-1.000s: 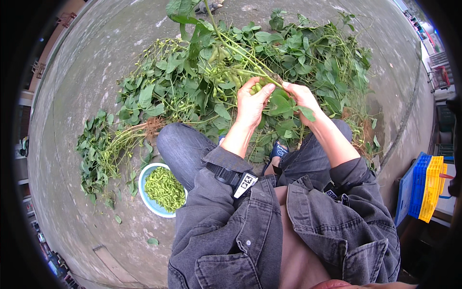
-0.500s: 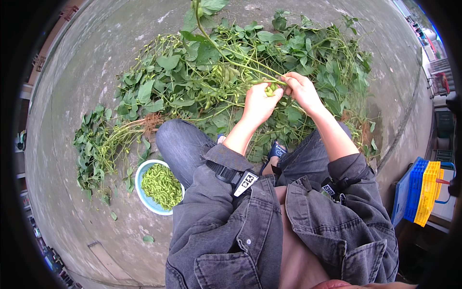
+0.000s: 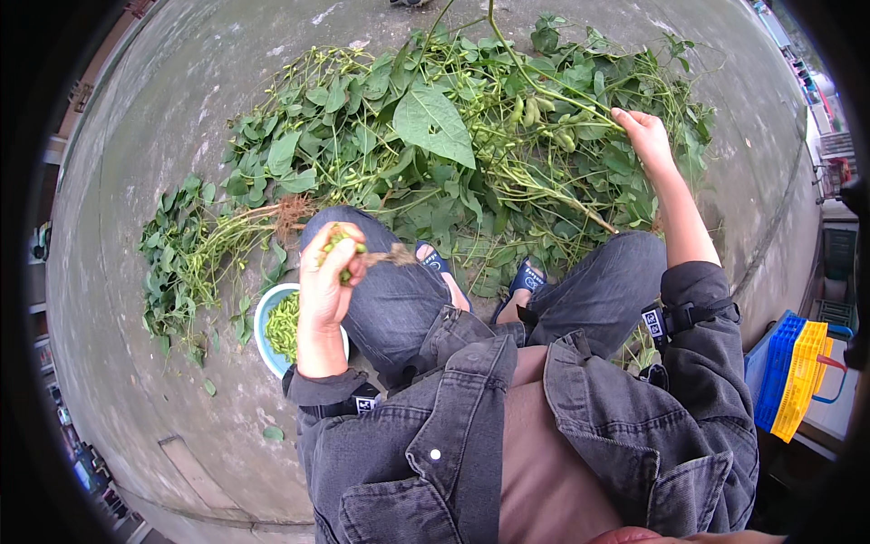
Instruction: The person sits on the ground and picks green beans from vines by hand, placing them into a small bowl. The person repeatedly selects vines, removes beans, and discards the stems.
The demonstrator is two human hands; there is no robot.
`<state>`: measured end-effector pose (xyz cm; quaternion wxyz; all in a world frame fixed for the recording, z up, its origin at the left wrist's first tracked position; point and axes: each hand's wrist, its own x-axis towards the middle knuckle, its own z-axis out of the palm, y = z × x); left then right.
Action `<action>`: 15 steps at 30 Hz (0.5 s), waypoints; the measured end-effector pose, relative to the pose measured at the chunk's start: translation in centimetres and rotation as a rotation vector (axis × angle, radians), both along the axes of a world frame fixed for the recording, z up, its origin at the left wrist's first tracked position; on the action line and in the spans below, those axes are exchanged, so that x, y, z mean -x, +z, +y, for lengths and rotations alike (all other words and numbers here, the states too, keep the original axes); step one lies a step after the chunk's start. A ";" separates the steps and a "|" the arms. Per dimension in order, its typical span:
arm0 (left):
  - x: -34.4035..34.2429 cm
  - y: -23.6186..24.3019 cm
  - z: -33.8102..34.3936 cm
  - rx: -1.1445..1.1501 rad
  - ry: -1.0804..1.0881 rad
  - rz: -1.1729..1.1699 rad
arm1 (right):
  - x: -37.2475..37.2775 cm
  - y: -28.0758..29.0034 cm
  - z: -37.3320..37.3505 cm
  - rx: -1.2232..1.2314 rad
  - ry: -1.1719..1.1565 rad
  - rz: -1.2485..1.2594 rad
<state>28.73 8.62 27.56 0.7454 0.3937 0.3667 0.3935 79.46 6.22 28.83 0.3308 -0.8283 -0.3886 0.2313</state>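
Note:
My left hand [image 3: 328, 272] is closed around a handful of green soybean pods [image 3: 339, 243], held above my knee beside the bowl. A brownish blurred scrap [image 3: 394, 257] shows right next to that fist; I cannot tell what it is. Under my left wrist stands a light blue bowl [image 3: 265, 346] with many green pods [image 3: 283, 325] in it, partly hidden by my forearm. Out to the right, my right hand [image 3: 645, 138] grips a soybean plant [image 3: 566, 98] by its stem. Leaves and several plump pods hang from that plant, over the heap.
A wide heap of leafy soybean plants [image 3: 362, 109] lies on the concrete before my feet. A smaller bundle [image 3: 195, 263] with brown roots sits left of my knee. Blue and yellow plastic crates [image 3: 797, 376] stand at the far right.
My left hand has moved from the plant down and left to the bowl, carrying pods. My right hand has drawn the plant to the right, away from the left hand.

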 end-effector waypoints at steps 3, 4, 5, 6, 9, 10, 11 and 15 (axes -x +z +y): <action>11.9 -5.5 0.4 0.038 0.375 0.255 | 0.1 -1.2 -0.1 -0.094 -0.022 0.206; 15.2 -7.8 -0.3 0.086 0.455 0.451 | 0.6 -1.6 0.0 -0.104 -0.065 0.319; 18.0 -10.3 -1.5 0.156 0.485 0.665 | 1.0 -1.7 0.1 -0.053 -0.082 0.384; 20.2 -12.7 -3.1 0.225 0.477 0.810 | 1.6 -2.0 0.2 -0.053 -0.074 0.346; 23.9 -18.3 -7.6 0.454 0.352 1.025 | 3.3 -2.4 0.7 -0.087 -0.045 0.342; 24.0 -19.2 -7.8 0.164 0.270 1.487 | 3.7 -2.4 0.8 -0.106 -0.019 0.339; 23.9 -19.2 -7.4 -0.007 0.231 1.667 | 4.2 -2.4 1.1 -0.112 0.001 0.331; 17.0 -12.7 -1.8 -0.367 0.572 1.057 | 6.2 -2.2 1.9 -0.164 0.040 0.292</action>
